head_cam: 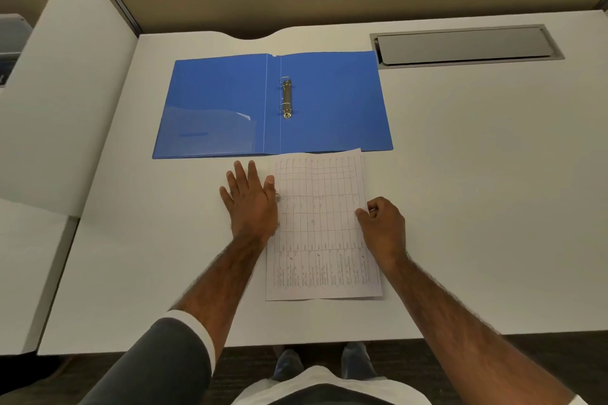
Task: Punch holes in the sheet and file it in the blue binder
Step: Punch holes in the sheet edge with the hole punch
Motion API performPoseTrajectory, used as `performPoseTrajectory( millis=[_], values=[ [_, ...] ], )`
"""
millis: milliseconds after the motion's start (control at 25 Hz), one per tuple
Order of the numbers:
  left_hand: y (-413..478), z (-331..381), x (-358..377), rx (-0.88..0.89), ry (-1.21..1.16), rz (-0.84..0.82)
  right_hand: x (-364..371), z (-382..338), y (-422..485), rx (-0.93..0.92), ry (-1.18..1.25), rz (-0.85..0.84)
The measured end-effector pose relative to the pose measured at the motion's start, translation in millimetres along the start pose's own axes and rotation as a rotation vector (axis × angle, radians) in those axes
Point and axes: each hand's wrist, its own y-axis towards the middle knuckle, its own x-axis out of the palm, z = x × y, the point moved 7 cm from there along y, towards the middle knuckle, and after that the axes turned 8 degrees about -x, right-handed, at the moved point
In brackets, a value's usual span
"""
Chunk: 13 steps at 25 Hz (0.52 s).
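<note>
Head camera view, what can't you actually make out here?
- Sheet: printed table text is too small and blurred to read.
- Its left margin: covered by the left hand, so punch holes cannot be confirmed.
- Hole punch: none in view.
- Blue binder rings: open or closed unclear, too small.

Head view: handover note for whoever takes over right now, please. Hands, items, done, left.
Left hand: open, flat on the desk, at the sheet's left edge.
Right hand: pinching the right edge of the sheet.
Sheet: printed table, flat on the desk, its far edge just overlapping the near edge of the blue binder.
Binder: open flat; whether the rings are open or closed cannot be told.
Done: binder opened; holes in the sheet cannot be made out, and no punch is in view.
Left: confirm holes, thread the sheet onto the rings, close the binder.
</note>
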Motion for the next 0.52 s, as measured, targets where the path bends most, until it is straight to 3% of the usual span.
performPoseTrajectory(
  millis=[520],
  values=[
    [10.6, -17.3, 16.3, -0.058, -0.001, 0.004, 1.1, 4.6, 0.5, 0.007, 0.001, 0.008]
  ],
)
